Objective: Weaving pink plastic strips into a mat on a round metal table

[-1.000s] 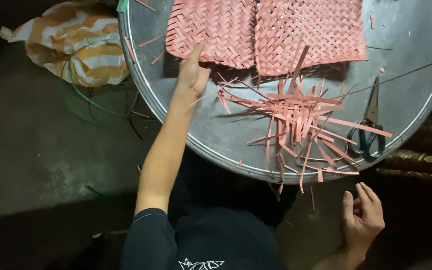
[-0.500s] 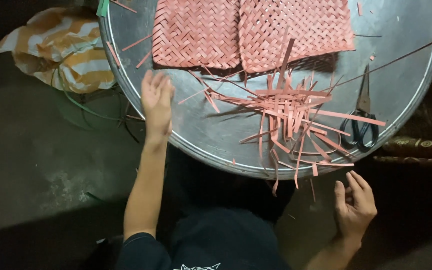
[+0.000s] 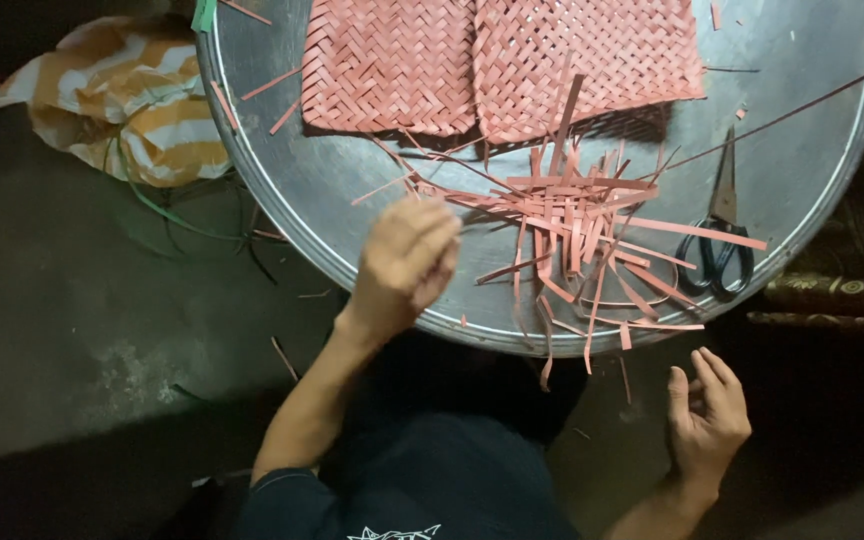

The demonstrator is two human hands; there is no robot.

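Far out past the left hand, on the dark floor [image 3: 72, 330], an orange-and-white striped cloth bundle [image 3: 117, 100] with thin green cords [image 3: 167, 215] trailing beside it, touching the rim of the round grey metal tabletop [image 3: 282, 190]. Left hand [image 3: 402, 265] hovers over the near-left part of the tabletop, fingers loosely curled and blurred, holding nothing that can be seen; fingertips just beside the left end of the loose pile of thin pink-red strips [image 3: 577, 230]. Beyond the left hand, at the far side of the tabletop, a square pink-red woven mat [image 3: 387, 65]; just right of it and touching or slightly overlapping, a second pink-red woven mat [image 3: 587, 60] of looser weave with unfinished strip ends sticking out toward the pile. Strip pile lies between the two hands, on the tabletop, some strips hanging over the near rim. Stray strip bits [image 3: 252, 95] scattered beyond the left hand. Right of the pile, beyond the right hand, black-handled scissors [image 3: 722, 235] lie closed on the tabletop, handles toward the person. A long thin dark strand [image 3: 802, 105] runs across the tabletop above the scissors. Right hand [image 3: 707, 415] is off the tabletop, below its near rim, palm open, fingers spread narrow and empty, well apart from the strips. Person's dark shirt [image 3: 422, 480] between the arms.
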